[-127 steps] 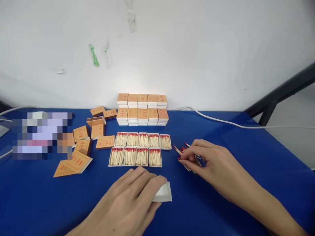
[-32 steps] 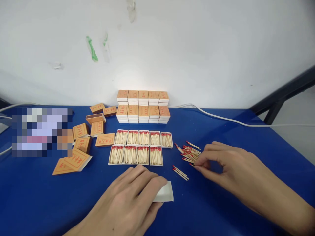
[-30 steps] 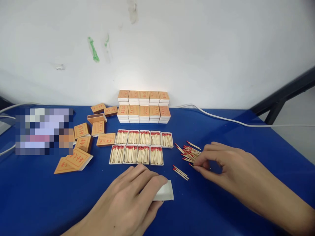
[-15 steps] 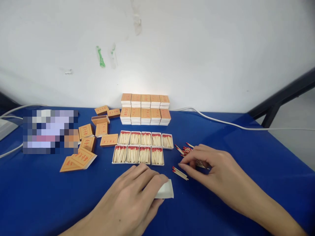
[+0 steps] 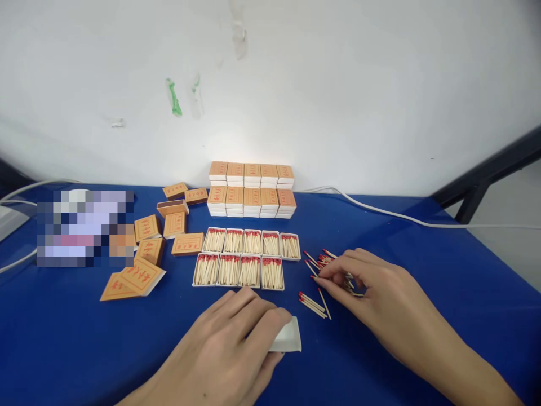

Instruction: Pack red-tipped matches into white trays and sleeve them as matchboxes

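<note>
My left hand (image 5: 230, 338) is closed around a white matchbox tray (image 5: 291, 336), its right end showing past my fingers. The inside of that tray is mostly hidden. At the loose pile of red-headed matches (image 5: 323, 260), my right hand (image 5: 374, 290) pinches with thumb and index finger; a match (image 5: 313, 277) pokes out at the fingertips. Several matches (image 5: 311, 306) lie together between the tray and the pile, one of them at a different angle. Two rows of trays filled with matches (image 5: 250, 270) stand beyond my left hand.
Stacked orange-topped matchboxes (image 5: 252, 197) stand against the wall. Orange matchbox sleeves (image 5: 143, 276) are scattered to the left, beside a pixelated object (image 5: 80, 225). A white cable (image 5: 380, 213) runs along the back of the blue table (image 5: 422, 270).
Another match now lies at a slant beside the small group. My right hand has moved slightly right, its fingertips at the pile. My left hand still holds the tray.
</note>
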Motion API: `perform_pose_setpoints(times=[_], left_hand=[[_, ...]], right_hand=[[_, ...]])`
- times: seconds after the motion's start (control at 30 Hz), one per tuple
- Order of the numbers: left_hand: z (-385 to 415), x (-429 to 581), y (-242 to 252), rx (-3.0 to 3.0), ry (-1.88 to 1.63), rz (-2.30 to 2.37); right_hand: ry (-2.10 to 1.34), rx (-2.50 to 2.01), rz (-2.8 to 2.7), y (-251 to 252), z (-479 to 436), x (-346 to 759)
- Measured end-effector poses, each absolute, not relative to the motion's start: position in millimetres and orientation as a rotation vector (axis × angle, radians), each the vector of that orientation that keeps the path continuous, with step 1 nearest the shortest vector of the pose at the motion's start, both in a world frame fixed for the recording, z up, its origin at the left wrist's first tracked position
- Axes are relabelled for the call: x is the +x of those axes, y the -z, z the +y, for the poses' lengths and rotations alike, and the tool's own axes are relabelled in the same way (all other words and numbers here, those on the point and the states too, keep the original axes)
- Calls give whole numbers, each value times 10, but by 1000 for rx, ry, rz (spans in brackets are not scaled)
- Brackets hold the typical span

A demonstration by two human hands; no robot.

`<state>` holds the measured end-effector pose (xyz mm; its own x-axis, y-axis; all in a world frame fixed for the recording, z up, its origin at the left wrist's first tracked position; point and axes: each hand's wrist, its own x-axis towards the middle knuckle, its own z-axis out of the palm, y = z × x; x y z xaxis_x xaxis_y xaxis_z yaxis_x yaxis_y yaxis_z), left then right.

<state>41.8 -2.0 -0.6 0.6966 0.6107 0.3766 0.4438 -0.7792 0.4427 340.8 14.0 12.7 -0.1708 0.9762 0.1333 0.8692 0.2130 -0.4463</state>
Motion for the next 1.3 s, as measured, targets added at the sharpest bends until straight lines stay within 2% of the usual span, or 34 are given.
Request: perform_pose_setpoints(times=[0.3, 0.57, 1.3], left_hand=[[-4, 388, 0, 2583, -728, 845], [-24, 432, 14, 2591, -738, 830], [26, 415, -37, 2612, -745, 851]], right_hand=[[-507, -1729, -2035, -182, 132, 3352], [-905, -1635, -1942, -275, 63, 3160], [-776, -1606, -2147, -156, -25, 3167]])
